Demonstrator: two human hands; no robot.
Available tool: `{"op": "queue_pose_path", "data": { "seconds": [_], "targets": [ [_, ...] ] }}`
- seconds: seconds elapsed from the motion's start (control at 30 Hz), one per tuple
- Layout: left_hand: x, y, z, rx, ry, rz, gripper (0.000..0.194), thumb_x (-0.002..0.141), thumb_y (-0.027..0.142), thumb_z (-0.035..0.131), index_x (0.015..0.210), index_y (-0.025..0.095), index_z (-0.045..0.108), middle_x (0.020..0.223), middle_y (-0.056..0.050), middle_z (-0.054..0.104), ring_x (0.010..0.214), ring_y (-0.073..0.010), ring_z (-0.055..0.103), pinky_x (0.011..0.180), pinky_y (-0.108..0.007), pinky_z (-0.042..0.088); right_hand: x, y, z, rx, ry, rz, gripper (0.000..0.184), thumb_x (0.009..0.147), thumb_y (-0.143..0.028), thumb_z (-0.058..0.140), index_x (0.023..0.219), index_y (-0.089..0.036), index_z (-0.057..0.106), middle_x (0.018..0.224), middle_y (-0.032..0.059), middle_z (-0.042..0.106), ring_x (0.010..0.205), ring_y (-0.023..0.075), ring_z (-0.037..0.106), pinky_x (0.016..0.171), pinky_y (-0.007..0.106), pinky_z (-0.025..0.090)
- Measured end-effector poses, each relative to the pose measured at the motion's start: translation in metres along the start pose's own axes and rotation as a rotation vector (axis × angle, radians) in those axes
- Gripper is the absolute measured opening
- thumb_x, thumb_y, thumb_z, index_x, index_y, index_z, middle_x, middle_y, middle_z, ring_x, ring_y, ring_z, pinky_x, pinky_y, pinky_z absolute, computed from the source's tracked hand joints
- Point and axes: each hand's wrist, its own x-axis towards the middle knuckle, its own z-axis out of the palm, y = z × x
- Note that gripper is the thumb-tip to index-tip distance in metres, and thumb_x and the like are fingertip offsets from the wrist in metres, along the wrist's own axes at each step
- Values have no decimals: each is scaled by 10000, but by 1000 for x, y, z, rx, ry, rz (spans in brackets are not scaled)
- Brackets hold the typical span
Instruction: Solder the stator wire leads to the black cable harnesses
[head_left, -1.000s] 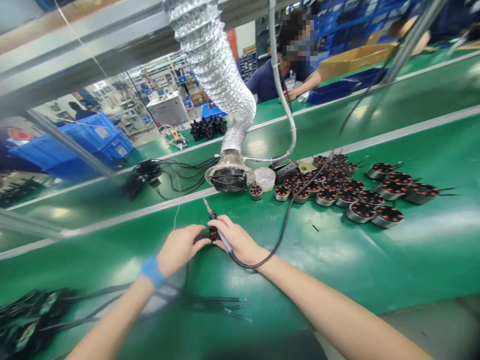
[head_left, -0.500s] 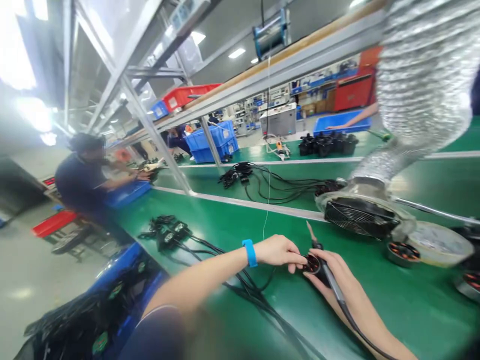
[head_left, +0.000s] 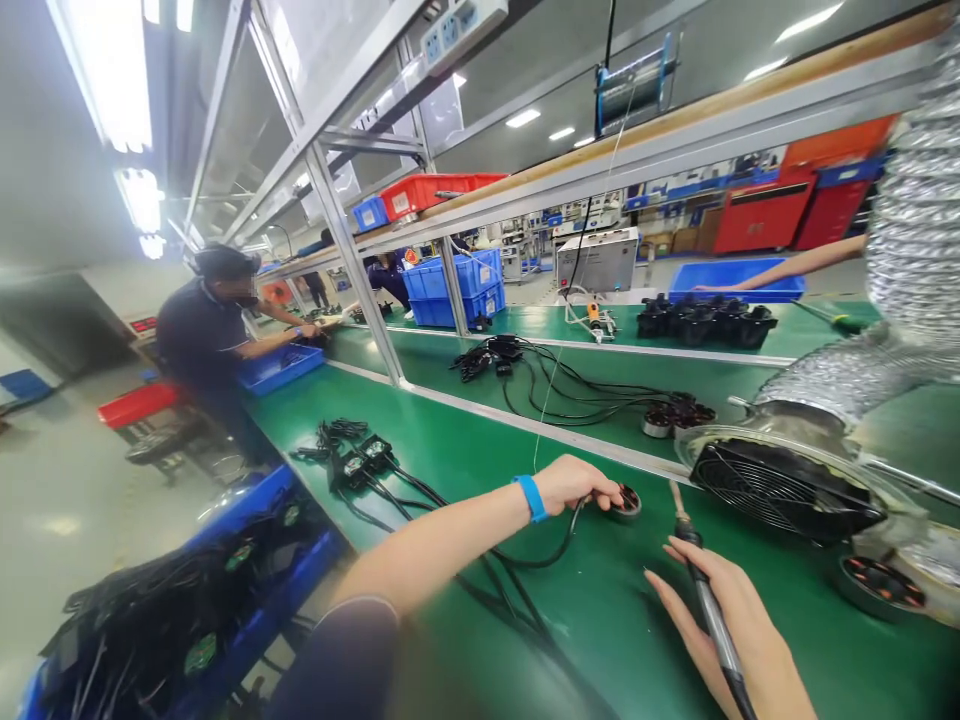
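Observation:
My left hand (head_left: 581, 485), with a blue band at the wrist, is closed at the near edge of a small round motor (head_left: 628, 503) with a metal rim and reddish windings. A black cable (head_left: 559, 555) runs from under those fingers back across the green bench. To the right, my right hand (head_left: 724, 605) grips a soldering iron (head_left: 706, 600) like a pen, tip pointing up and away. The iron's tip is apart from the motor. Another motor (head_left: 881, 585) lies to the right, by the fume fan (head_left: 784, 485).
Cables with black connector boxes (head_left: 364, 460) lie left on the bench. A blue bin (head_left: 187, 600) of wired boards stands at lower left. Solder wire hangs from a spool (head_left: 634, 85). Motors with cables (head_left: 667, 415) sit beyond the rail. A co-worker (head_left: 206, 340) works at far left.
My right hand and the iron have drawn away from the motor to the right. My left hand now has the motor low at the bench. The view has turned left.

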Motion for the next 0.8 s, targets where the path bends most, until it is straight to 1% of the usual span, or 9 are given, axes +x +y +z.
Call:
{"op": "queue_pose_path", "data": {
  "seconds": [0.13, 0.27, 0.37, 0.43, 0.5, 0.53, 0.6, 0.67, 0.8],
  "targets": [
    [16, 24, -8, 78, 155, 30, 119, 734, 229, 689, 709, 123, 739, 525, 46, 559, 414, -45, 316, 430, -222, 203, 2, -8, -3, -51, 100, -21, 361, 940, -395, 568, 1261, -234, 534, 1065, 74, 609, 917, 218, 651, 789, 329, 521],
    [13, 41, -3, 187, 218, 84, 187, 737, 290, 689, 641, 132, 663, 495, 57, 483, 427, -65, 295, 464, -227, 214, -1, -21, -18, -117, 238, -98, 198, 935, -269, 583, 1130, -238, 567, 883, 30, 585, 718, 162, 616, 648, 285, 524],
    [14, 45, -1, 284, 267, 186, 346, 777, 366, 663, 527, 166, 531, 501, 40, 428, 496, -110, 369, 515, -243, 270, 2, -23, -38, -154, 356, -133, 152, 927, -179, 560, 1065, -243, 562, 820, 18, 574, 690, 159, 578, 603, 284, 509],
    [10, 41, 9, 332, 305, 282, 331, 818, 381, 627, 573, 179, 532, 591, 6, 487, 614, -158, 472, 583, -258, 343, 6, -22, -53, -179, 505, -99, 159, 930, -153, 535, 1064, -237, 550, 803, 18, 570, 705, 167, 560, 619, 304, 505],
    [-5, 32, 33, 460, 359, 497, 309, 880, 389, 556, 654, 180, 587, 714, -34, 566, 742, -194, 547, 673, -282, 404, 9, -21, -69, -215, 669, -67, 164, 935, -161, 522, 1079, -236, 543, 831, 28, 579, 757, 183, 559, 675, 343, 509],
    [-14, 26, 50, 554, 326, 617, 332, 919, 385, 499, 683, 182, 613, 760, -49, 596, 779, -202, 571, 712, -294, 422, 10, -20, -75, -232, 743, -54, 165, 938, -173, 519, 1089, -236, 539, 851, 33, 583, 788, 191, 560, 707, 364, 508],
    [-29, 15, 90, 703, 111, 767, 381, 980, 347, 389, 767, 193, 665, 830, -57, 654, 817, -196, 618, 771, -298, 448, 12, -17, -86, -245, 864, -32, 159, 946, -201, 508, 1100, -234, 528, 867, 37, 579, 831, 201, 563, 748, 391, 501],
    [-32, 11, 130, 782, -41, 799, 349, 991, 313, 373, 924, 211, 700, 915, -61, 704, 877, -198, 657, 815, -294, 469, 14, -13, -93, -228, 946, 10, 145, 956, -223, 490, 1099, -225, 517, 857, 34, 564, 840, 201, 560, 761, 396, 493],
    [-3, 22, 181, 860, -52, 763, 370, 943, 303, 503, 1292, 211, 584, 1126, -92, 715, 1014, -237, 671, 896, -334, 499, 20, -6, -97, -217, 999, 78, 133, 962, -263, 486, 1079, -206, 515, 830, 27, 553, 842, 201, 560, 807, 421, 478]
  ]
}}
